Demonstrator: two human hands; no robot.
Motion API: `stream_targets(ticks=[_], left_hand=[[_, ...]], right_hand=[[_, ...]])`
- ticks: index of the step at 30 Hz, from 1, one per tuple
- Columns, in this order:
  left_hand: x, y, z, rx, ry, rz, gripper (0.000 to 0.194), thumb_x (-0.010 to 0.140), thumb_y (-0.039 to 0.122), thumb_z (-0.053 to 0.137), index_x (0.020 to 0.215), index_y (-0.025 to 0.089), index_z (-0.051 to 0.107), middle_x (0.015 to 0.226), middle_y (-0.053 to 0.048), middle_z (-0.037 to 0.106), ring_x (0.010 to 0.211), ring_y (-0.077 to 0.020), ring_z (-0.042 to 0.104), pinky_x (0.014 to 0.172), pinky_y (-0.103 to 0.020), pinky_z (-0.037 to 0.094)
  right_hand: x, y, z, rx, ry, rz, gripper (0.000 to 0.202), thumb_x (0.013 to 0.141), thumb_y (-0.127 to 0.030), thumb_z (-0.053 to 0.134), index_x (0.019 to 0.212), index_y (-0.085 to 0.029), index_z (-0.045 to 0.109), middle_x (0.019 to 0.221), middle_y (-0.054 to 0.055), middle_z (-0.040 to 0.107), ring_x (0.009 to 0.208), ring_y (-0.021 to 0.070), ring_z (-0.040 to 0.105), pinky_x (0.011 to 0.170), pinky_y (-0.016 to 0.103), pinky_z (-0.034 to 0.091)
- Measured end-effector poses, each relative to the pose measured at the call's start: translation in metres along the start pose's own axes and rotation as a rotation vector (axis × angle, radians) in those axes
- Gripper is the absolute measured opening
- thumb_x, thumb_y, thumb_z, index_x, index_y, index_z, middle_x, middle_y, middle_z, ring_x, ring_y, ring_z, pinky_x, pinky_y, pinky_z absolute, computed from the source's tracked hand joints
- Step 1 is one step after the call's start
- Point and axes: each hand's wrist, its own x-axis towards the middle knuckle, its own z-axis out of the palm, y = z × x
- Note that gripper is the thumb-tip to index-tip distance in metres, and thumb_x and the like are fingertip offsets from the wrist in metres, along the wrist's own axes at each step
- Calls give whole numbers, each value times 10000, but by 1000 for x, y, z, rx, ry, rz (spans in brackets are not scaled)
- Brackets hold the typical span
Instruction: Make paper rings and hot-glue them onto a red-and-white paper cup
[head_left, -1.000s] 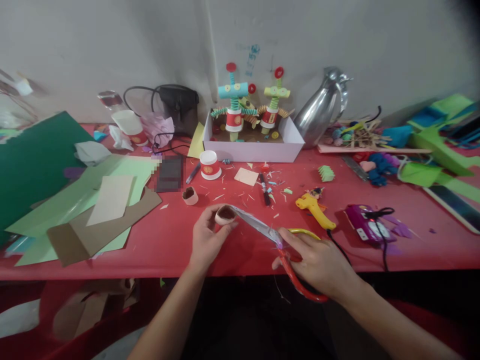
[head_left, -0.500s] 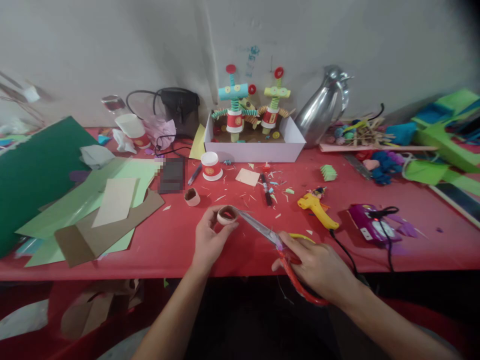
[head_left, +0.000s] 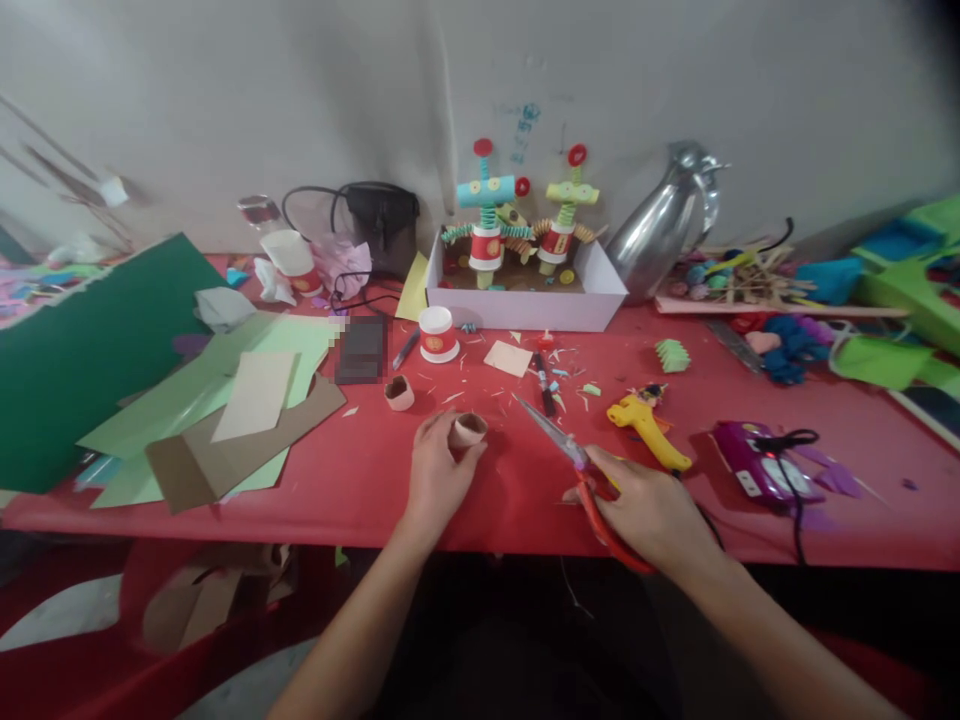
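My left hand is closed on a short cardboard ring, thumb on its near side, just above the red table. In my right hand are red-handled scissors, their tips pointing up-left and standing apart from the ring. The scissor blades look closed or nearly so. A second cardboard ring stands on the table left of my left hand. Behind it is an upside-down red and white paper cup. A yellow glue gun lies beyond my right hand.
Two paper-cup figures stand in a white box at the back, beside a steel jug. Green paper and cardboard lie left. A purple device with a cable sits right. Paper scraps and a marker lie mid-table.
The scissors have drawn away from the ring, their tips now clear of it. My left hand has tipped the ring, showing more of its outer wall. The view has shifted slightly.
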Motion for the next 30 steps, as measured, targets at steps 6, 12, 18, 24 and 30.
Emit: stream_targets(ticks=[6,12,18,24,30], left_hand=[[2,-3,-14,76,-50,-5,419,725,186,781,1129,226,676,1066,-93,713,1048,-310,622,948,-498,491],[-15,-11,-34,328,13,15,798,665,302,857,1375,165,518,1360,-164,577,1266,-376,486,1062,-570,421],[-43,-26,-45,412,48,96,634,753,373,789,1305,150,571,1282,-165,612,1201,-363,527,1046,-566,446],[-37,-17,-42,360,20,54,602,755,406,793,1261,165,573,1227,-138,648,1166,-337,549,1021,-517,462],[-11,-1,-26,357,6,-4,425,739,419,805,1045,193,616,1030,-88,693,1002,-303,613,901,-456,479]], right_hand=[[-15,-8,-16,33,-27,23,481,870,-560,624,1240,-258,567,1029,59,779,868,291,761,623,336,559],[-27,-11,-19,-21,-81,31,487,863,-574,605,1241,-269,564,1059,58,753,888,300,746,650,369,560],[-40,-18,-14,20,-89,41,467,863,-531,626,1243,-268,556,1057,59,760,875,294,748,669,383,567],[-55,-35,-14,111,-159,55,494,836,-466,691,1273,-300,534,1108,44,752,935,283,742,703,361,563],[-50,-47,-13,130,-292,136,456,901,-460,616,1314,-301,505,1080,47,742,916,295,731,702,363,521]])
